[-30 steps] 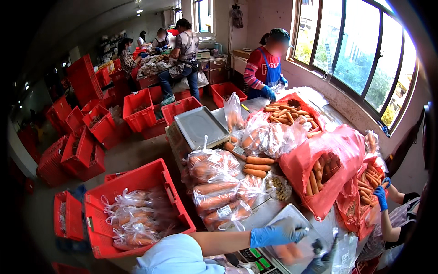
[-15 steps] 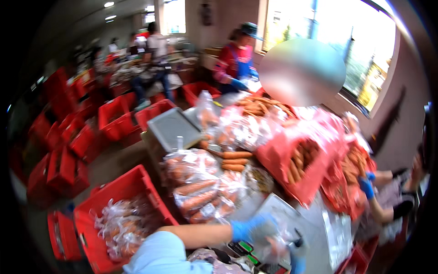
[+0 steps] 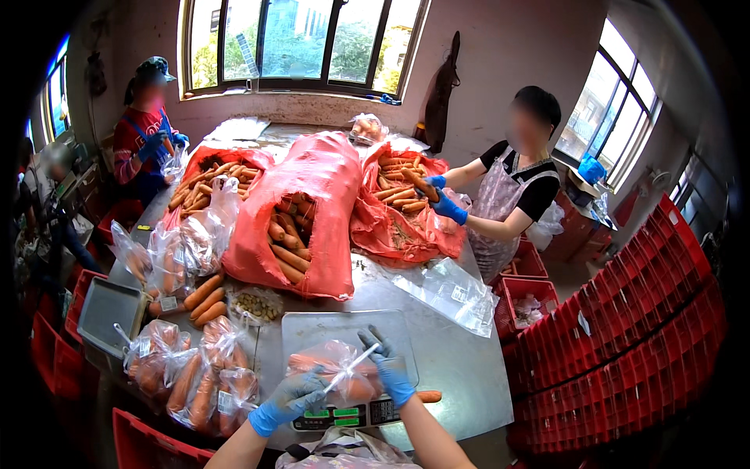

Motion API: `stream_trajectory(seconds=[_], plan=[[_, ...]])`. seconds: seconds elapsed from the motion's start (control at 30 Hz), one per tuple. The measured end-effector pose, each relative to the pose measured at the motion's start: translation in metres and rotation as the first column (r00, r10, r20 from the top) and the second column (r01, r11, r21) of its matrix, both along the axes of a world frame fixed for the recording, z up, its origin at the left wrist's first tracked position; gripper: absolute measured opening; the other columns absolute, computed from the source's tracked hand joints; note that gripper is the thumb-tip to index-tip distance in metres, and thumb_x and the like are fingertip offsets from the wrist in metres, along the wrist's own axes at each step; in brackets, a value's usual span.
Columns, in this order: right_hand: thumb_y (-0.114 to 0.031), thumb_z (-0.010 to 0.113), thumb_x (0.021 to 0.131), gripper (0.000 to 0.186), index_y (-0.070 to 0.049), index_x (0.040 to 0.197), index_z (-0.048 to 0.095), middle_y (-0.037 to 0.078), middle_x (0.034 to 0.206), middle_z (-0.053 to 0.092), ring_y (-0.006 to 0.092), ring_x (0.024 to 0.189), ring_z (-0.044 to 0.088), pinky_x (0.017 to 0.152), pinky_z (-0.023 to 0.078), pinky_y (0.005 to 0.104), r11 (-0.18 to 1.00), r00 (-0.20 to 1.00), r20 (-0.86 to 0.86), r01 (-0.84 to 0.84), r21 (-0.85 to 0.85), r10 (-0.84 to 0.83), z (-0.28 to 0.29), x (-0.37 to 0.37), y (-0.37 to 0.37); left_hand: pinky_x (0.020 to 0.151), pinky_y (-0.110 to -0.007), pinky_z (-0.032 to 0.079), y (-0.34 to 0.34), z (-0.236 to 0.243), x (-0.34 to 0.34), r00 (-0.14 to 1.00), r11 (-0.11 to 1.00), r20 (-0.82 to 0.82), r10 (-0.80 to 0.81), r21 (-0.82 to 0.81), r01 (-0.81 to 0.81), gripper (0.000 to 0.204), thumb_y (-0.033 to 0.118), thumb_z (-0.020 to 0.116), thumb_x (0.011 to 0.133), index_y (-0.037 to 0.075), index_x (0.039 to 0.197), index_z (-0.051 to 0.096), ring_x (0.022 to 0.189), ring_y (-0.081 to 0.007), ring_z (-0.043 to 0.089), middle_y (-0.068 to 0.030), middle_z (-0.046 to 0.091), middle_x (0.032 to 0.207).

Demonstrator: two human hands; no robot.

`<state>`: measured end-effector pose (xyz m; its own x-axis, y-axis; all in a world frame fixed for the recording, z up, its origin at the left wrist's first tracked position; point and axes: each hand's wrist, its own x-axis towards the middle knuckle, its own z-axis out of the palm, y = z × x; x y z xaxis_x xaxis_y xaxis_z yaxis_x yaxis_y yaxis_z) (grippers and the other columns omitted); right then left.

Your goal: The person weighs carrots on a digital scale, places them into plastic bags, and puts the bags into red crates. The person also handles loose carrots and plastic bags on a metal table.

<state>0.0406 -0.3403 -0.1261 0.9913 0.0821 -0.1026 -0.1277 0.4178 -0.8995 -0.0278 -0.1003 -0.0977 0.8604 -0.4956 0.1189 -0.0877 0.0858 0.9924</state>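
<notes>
A clear plastic bag of carrots (image 3: 344, 367) lies on the flat pan of a weighing scale (image 3: 305, 328) in front of me. Across the bag's top runs a narrow white strip (image 3: 351, 369); I cannot tell whether it is a tie or the twisted bag neck. My left hand (image 3: 293, 397), in a blue glove, closes on its lower end. The upper end sits between the fingers of my gloved right hand (image 3: 391, 367). One loose carrot (image 3: 429, 396) lies beside the scale, right of my right wrist.
Filled carrot bags (image 3: 199, 375) crowd the table's left side near a grey tray (image 3: 112, 313). Red sacks of carrots (image 3: 328, 180) stand behind the scale. Flat plastic bags (image 3: 449, 293) lie to the right. Two co-workers handle carrots across the table. Red crates (image 3: 617, 313) are stacked at right.
The view has swung to the right and steadied. My hands, blurred low in the earlier picture, now meet at the bag on the scale. The co-worker at right now grips carrots.
</notes>
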Motion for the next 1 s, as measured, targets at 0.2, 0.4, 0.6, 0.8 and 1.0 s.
stream_trajectory(seconds=[0.2, 0.4, 0.6, 0.8, 1.0], plan=[[-0.013, 0.067, 0.081, 0.072, -0.009, 0.142, 0.03, 0.0, 0.079, 0.06, 0.0094, 0.071, 0.057, 0.071, 0.048, 0.0235, 0.76, 0.895, 0.076, -0.324, -0.564, 0.439, 0.051, -0.007, 0.025, 0.067, -0.024, 0.049, -0.041, 0.016, -0.001, 0.91, 0.911, 0.062, 0.409, -0.09, -0.403, 0.027, 0.005, 0.06, 0.085, 0.001, 0.112, 0.061, 0.076, -0.0117, 0.061, -0.0027, 0.066, 0.088], [-0.012, 0.063, 0.077, 0.058, -0.006, 0.132, 0.045, 0.005, 0.077, 0.062, 0.01, 0.07, 0.055, 0.067, 0.048, 0.0286, 0.508, 0.925, -0.012, -0.219, -0.833, 0.379, -0.011, 0.002, -0.04, 0.059, -0.035, 0.048, -0.032, 0.026, 0.024, 0.732, 0.781, 0.68, -0.043, 0.48, -0.4, 0.029, 0.013, 0.07, 0.072, 0.015, 0.101, 0.067, 0.067, -0.0231, 0.062, -0.0049, 0.065, 0.077], [-0.012, 0.053, 0.083, 0.03, -0.009, 0.112, 0.061, 0.001, 0.088, 0.068, 0.0067, 0.065, 0.054, 0.058, 0.045, 0.0259, 0.407, 0.964, 0.262, 0.218, -0.887, 0.054, -0.043, 0.001, -0.047, 0.07, -0.039, 0.048, -0.007, -0.026, 0.012, 0.801, 0.819, 0.589, 0.11, 0.402, -0.408, 0.04, 0.026, 0.07, 0.071, 0.015, 0.108, 0.063, 0.079, -0.0293, 0.06, -0.0091, 0.064, 0.088], [-0.017, 0.048, 0.095, 0.022, -0.003, 0.106, 0.062, 0.0, 0.076, 0.06, 0.0029, 0.056, 0.048, 0.047, 0.035, 0.0181, 0.856, 0.928, 0.24, -0.134, -0.499, 0.285, 0.084, -0.067, 0.055, 0.093, -0.042, 0.037, -0.046, 0.001, 0.009, 0.608, 0.741, 0.769, 0.198, 0.289, -0.606, 0.065, 0.02, 0.067, 0.063, 0.013, 0.124, 0.05, 0.107, -0.0284, 0.051, -0.0138, 0.054, 0.113], [-0.003, 0.052, 0.089, 0.04, 0.001, 0.128, 0.046, 0.009, 0.106, 0.061, 0.0086, 0.082, 0.055, 0.066, 0.047, 0.0223, 0.893, 0.927, 0.191, -0.233, -0.386, 0.324, 0.117, -0.08, 0.058, 0.067, -0.036, 0.046, -0.008, -0.008, 0.0, 0.516, 0.453, 0.79, 0.331, 0.347, -0.821, 0.022, 0.021, 0.066, 0.068, 0.012, 0.088, 0.068, 0.068, -0.0242, 0.06, -0.0068, 0.062, 0.07]])
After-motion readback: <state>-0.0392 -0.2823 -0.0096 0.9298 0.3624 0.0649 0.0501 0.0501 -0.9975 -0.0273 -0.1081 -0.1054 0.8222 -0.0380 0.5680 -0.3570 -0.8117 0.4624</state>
